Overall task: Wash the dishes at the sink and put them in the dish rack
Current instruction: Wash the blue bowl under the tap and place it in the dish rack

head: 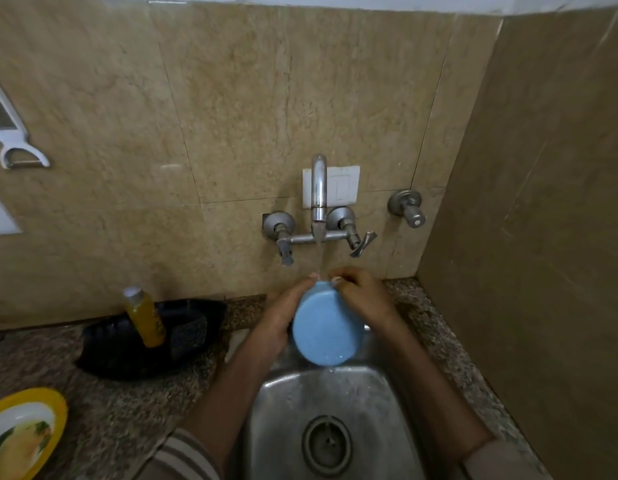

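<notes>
A light blue bowl point(324, 329) is held over the steel sink point(335, 403), its base turned toward me and its mouth facing the wall. My left hand point(280, 317) grips its left side. My right hand point(363, 296) holds the upper right rim, fingers curled over the edge. Water runs from the wall tap point(318, 188) onto the bowl's top edge between my hands and drips off the bowl into the sink. The inside of the bowl is hidden.
A black tray point(127, 355) on the granite counter left of the sink holds a yellow soap bottle point(145, 317) and a dark scrubber point(188, 336). A yellow-rimmed plate point(54, 410) lies at the bottom left. A white peeler point(13, 140) hangs on the wall. A tiled wall stands close on the right.
</notes>
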